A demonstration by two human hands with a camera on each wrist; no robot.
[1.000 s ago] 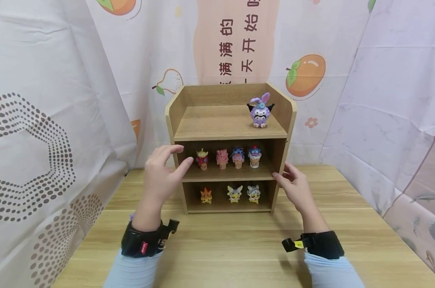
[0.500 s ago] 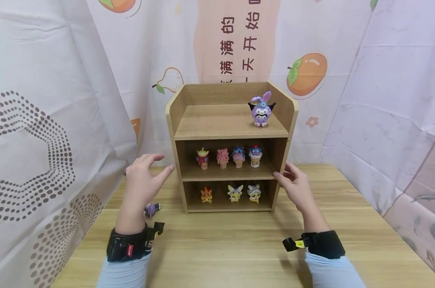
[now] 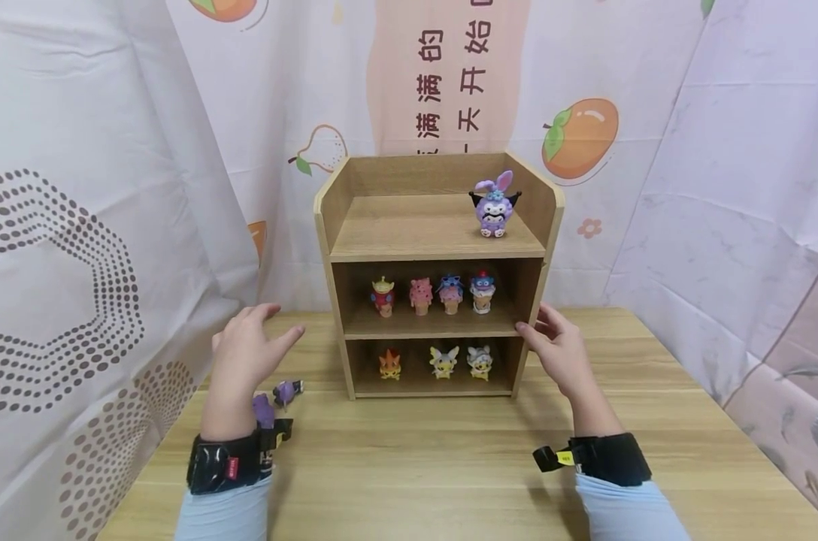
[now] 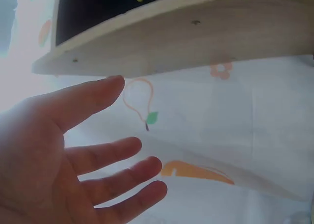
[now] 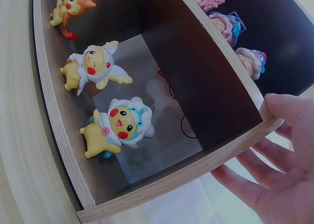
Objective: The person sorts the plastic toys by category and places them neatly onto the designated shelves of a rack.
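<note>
A small wooden shelf (image 3: 436,248) stands on the table. My right hand (image 3: 559,352) holds its right side panel, thumb on the front edge by the middle board, fingers along the outer face. My left hand (image 3: 246,349) hovers left of the shelf, apart from it and holding nothing, its fingers spread in the left wrist view. Beside that wrist, a purple figurine (image 3: 288,393) and another purple figurine (image 3: 263,411), partly hidden, lie on the table. A purple bunny-eared figurine (image 3: 494,209) sits at the top board's right.
Several ice-cream-cone figurines line the middle tier, among them a pink figurine (image 3: 420,296). On the bottom tier are an orange figurine (image 3: 389,365) and two Pikachu-like figurines, one a white-hooded figurine (image 5: 120,123). A printed curtain (image 3: 409,75) hangs behind the wooden table (image 3: 409,466).
My left hand has drawn away from the shelf's left side, leftward and down, uncovering the purple figurines on the table. My right hand keeps its hold on the shelf.
</note>
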